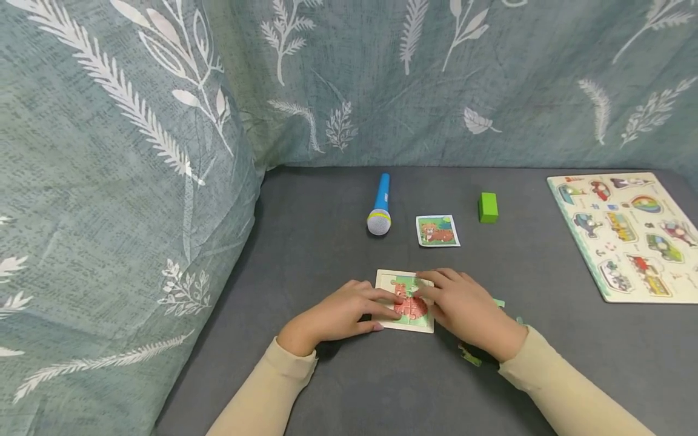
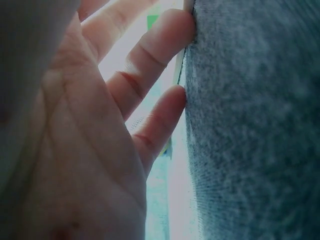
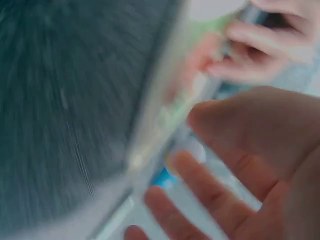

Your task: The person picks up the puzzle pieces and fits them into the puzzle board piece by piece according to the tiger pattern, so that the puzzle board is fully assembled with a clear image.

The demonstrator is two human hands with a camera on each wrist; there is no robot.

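A small jigsaw puzzle board (image 1: 385,277) with a pale frame lies on the dark table, with red-brown and green pieces (image 1: 412,307) inside it. My left hand (image 1: 340,312) reaches in from the left, its extended fingertips touching the pieces. From the right, my right hand (image 1: 463,306) lies over the board's right edge with its fingers spread over the pieces. In the right wrist view the board (image 3: 187,75) is blurred beside the right hand (image 3: 240,165), whose fingers are loosely extended. Loose puzzle pieces (image 1: 470,356) lie partly hidden under the right wrist.
Behind the board lie a blue toy microphone (image 1: 380,206), a picture card (image 1: 437,231) of a brown animal and a green block (image 1: 488,208). A large vehicle-picture board (image 1: 627,236) lies at the right. A patterned green cloth (image 1: 371,91) hangs behind and at the left.
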